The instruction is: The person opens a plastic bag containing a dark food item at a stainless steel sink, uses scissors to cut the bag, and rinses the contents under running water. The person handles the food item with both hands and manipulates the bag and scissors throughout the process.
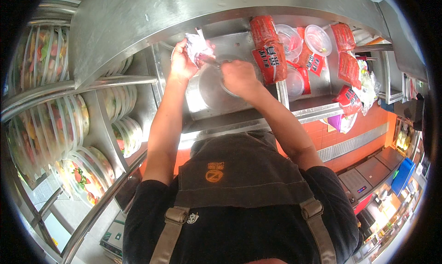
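Observation:
My left hand [184,63] holds up a torn pouch [198,45], white and silvery, above the stainless steel sink [234,38]. In my right hand [239,77] is a utensil [209,60], its far end at the mouth of the pouch. Glare and blur hide whether that utensil is a spoon or a blade. Below both hands, in the sink, sits a round clear plastic tub [212,91]. What it contains is hard to make out, and my right hand covers part of its rim.
Red printed food packets [271,63] lie beside the sink, over its right divider. Clear plastic bowls [317,40] and more red packets [348,70] fill the right basin. Stacked clear food containers [51,126] stand on the left rack behind a metal rail [103,81]. A steel shelf [207,5] overhangs ahead.

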A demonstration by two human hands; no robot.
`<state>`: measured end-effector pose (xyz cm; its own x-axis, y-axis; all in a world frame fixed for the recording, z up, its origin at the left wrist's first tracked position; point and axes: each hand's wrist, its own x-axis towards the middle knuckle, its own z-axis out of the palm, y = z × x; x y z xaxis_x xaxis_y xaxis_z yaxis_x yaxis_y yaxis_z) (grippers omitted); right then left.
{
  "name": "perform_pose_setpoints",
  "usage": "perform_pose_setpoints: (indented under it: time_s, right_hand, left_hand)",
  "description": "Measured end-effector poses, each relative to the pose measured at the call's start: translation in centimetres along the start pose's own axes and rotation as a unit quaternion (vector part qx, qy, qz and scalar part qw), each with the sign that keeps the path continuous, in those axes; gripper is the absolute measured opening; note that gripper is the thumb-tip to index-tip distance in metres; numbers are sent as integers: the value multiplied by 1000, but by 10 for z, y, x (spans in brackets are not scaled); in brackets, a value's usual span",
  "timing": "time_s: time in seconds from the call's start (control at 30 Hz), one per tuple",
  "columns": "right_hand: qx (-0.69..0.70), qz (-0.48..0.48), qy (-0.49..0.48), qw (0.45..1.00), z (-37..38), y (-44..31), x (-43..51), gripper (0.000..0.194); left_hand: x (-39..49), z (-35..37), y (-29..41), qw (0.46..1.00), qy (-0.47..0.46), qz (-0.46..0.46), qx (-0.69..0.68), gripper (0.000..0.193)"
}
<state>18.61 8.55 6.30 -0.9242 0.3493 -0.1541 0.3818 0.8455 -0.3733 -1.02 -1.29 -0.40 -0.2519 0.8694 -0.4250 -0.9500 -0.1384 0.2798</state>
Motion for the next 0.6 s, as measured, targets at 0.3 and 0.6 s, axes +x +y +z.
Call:
perform_pose_setpoints:
  time_s: [0.3,0.6]
  right_hand:
    - [-73,-37,16,996,6,1,0,14]
    - [3,-18,-42,999,26,5,10,19]
  left_hand:
    - [5,-15,-7,989,78,-25,126,61]
    - [15,1,-22,984,146,95,46,53]
